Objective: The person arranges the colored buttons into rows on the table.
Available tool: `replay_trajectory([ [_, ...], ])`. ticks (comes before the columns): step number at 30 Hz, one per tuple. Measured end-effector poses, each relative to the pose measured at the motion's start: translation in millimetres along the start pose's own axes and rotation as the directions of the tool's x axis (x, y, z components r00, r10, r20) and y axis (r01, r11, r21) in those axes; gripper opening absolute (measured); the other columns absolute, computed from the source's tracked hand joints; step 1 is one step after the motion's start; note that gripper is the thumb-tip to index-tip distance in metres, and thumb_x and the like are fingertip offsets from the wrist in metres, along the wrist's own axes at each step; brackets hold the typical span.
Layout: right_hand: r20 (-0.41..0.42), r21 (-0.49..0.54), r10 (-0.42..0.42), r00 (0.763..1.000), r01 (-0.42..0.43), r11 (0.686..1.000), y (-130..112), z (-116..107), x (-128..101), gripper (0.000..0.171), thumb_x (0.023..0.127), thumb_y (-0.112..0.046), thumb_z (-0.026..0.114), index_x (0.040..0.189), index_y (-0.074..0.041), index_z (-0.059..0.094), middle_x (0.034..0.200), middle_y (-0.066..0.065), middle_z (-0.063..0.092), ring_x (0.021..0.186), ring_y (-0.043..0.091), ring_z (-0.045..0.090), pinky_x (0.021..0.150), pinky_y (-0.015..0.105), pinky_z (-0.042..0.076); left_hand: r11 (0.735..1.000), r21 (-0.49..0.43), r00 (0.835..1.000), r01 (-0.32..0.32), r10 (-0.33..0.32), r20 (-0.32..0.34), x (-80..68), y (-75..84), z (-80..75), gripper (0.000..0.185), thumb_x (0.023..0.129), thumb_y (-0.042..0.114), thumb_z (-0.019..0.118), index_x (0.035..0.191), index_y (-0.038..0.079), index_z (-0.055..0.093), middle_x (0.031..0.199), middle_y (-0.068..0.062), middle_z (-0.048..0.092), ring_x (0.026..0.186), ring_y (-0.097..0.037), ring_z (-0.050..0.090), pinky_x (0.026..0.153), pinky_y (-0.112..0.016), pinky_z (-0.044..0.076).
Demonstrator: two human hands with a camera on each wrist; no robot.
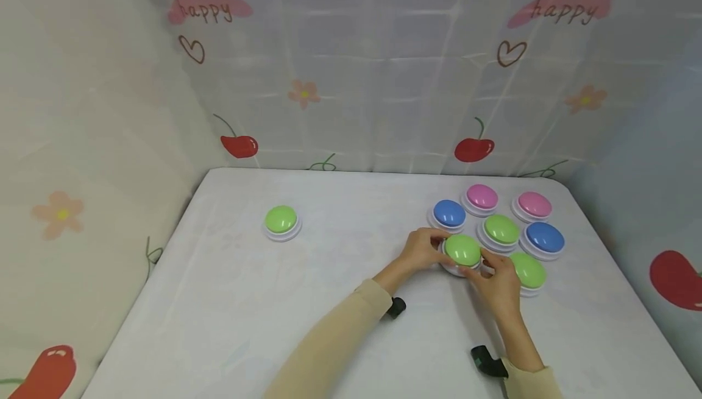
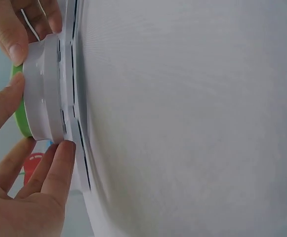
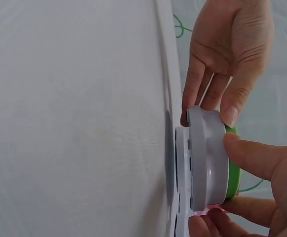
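Both hands hold a green domed push button (image 1: 462,250) with a white round base, one from each side. My left hand (image 1: 422,250) grips its left edge, with the thumb at the front. From the right, my right hand (image 1: 500,280) pinches it, its thumb also at the front. In the left wrist view the thumbs meet near the green dome (image 2: 20,116), and other fingers lie along the white base (image 2: 44,89). White pieces (image 3: 183,163) show between that base and the tabletop in the right wrist view. Another green button (image 1: 528,270) sits partly behind my right hand.
Around the hands stand blue buttons (image 1: 450,212) (image 1: 545,237), pink buttons (image 1: 482,196) (image 1: 534,204) and a green button (image 1: 501,229). One green button (image 1: 281,219) stands apart at the left of the white table (image 1: 219,314). A patterned curtain (image 1: 373,82) hangs behind.
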State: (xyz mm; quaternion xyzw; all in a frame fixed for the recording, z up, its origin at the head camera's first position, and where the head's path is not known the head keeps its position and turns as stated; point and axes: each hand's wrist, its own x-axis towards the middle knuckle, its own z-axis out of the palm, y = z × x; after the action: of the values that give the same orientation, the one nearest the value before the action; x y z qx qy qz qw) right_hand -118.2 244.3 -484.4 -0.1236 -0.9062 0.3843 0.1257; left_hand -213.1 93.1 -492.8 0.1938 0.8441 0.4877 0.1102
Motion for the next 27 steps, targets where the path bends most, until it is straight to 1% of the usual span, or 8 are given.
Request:
replay_trajectory([
  [2, 0.012, 0.024, -0.011, 1.0, 0.011, 1.0, -2.0, 1.5, 0.0, 0.06, 0.082, -0.012, 0.079, 0.133, 0.008, 0.054, 0.127, 0.028, 0.054, 0.117, 0.04, 0.055, 0.093, 0.049, 0.051, 1.0, -0.014, 1.0, 0.006, -0.006, -0.005, -3.0, -0.2, -3.9, 0.058, 0.066, 0.017, 0.091, 0.12, 0.012, 0.07, 0.11, -0.001, 0.072, 0.091, -0.005, 0.061, 0.078, -0.01, 0.047],
  [8, 0.028, 0.104, -0.05, 0.998, 0.046, 0.994, -11.9, 8.3, 1.1, 0.058, 0.081, -0.008, 0.079, 0.132, 0.006, 0.056, 0.13, 0.027, 0.057, 0.121, 0.038, 0.056, 0.094, 0.039, 0.049, 0.998, -0.061, 0.999, 0.027, -0.029, -0.025, -12.9, -0.2, -18.5, 0.058, 0.067, 0.015, 0.09, 0.12, 0.011, 0.07, 0.115, -0.005, 0.071, 0.095, -0.01, 0.065, 0.079, -0.011, 0.049],
  [11, 0.043, 0.132, -0.069, 0.997, 0.062, 0.989, -18.3, 12.5, 2.9, 0.059, 0.082, -0.008, 0.078, 0.133, 0.007, 0.054, 0.131, 0.027, 0.056, 0.122, 0.039, 0.055, 0.094, 0.038, 0.048, 0.996, -0.087, 0.998, 0.033, -0.037, -0.043, -17.1, -1.4, -27.0, 0.058, 0.068, 0.014, 0.089, 0.121, 0.011, 0.069, 0.118, -0.007, 0.069, 0.098, -0.013, 0.066, 0.079, -0.013, 0.051],
  [14, 0.056, 0.166, -0.091, 0.994, 0.08, 0.983, -24.6, 16.8, 6.0, 0.059, 0.082, -0.008, 0.078, 0.134, 0.007, 0.054, 0.131, 0.028, 0.056, 0.122, 0.041, 0.055, 0.095, 0.037, 0.048, 0.995, -0.092, 0.997, 0.033, -0.04, -0.07, -20.7, -3.8, -36.1, 0.058, 0.069, 0.015, 0.089, 0.123, 0.01, 0.067, 0.12, -0.009, 0.066, 0.101, -0.015, 0.066, 0.079, -0.014, 0.053],
  [19, 0.089, 0.181, -0.124, 0.988, 0.106, 0.978, -37.1, 24.7, 13.6, 0.061, 0.081, -0.007, 0.079, 0.135, 0.006, 0.053, 0.129, 0.026, 0.056, 0.122, 0.041, 0.056, 0.094, 0.036, 0.05, 0.994, -0.112, 0.993, 0.01, -0.023, -0.115, -27.3, -9.2, -52.6, 0.059, 0.071, 0.016, 0.088, 0.125, 0.007, 0.066, 0.122, -0.012, 0.065, 0.103, -0.019, 0.066, 0.081, -0.017, 0.055],
  [24, 0.134, 0.195, -0.156, 0.979, 0.128, 0.972, -54.0, 36.0, 21.8, 0.063, 0.081, -0.007, 0.079, 0.136, 0.006, 0.052, 0.131, 0.025, 0.055, 0.124, 0.04, 0.055, 0.096, 0.037, 0.051, 0.99, -0.139, 0.982, 0.01, -0.036, -0.184, -36.8, -14.8, -71.1, 0.059, 0.073, 0.013, 0.086, 0.126, 0.004, 0.064, 0.123, -0.013, 0.064, 0.109, -0.022, 0.063, 0.089, -0.022, 0.056],
  [27, 0.154, 0.209, -0.176, 0.972, 0.142, 0.968, -64.2, 45.1, 25.6, 0.063, 0.08, -0.009, 0.08, 0.135, 0.006, 0.053, 0.133, 0.025, 0.055, 0.124, 0.039, 0.055, 0.096, 0.039, 0.051, 0.99, -0.141, 0.976, 0.017, -0.047, -0.212, -43.4, -18.6, -83.2, 0.058, 0.074, 0.012, 0.085, 0.127, 0.004, 0.064, 0.124, -0.013, 0.063, 0.112, -0.023, 0.062, 0.093, -0.026, 0.055],
])
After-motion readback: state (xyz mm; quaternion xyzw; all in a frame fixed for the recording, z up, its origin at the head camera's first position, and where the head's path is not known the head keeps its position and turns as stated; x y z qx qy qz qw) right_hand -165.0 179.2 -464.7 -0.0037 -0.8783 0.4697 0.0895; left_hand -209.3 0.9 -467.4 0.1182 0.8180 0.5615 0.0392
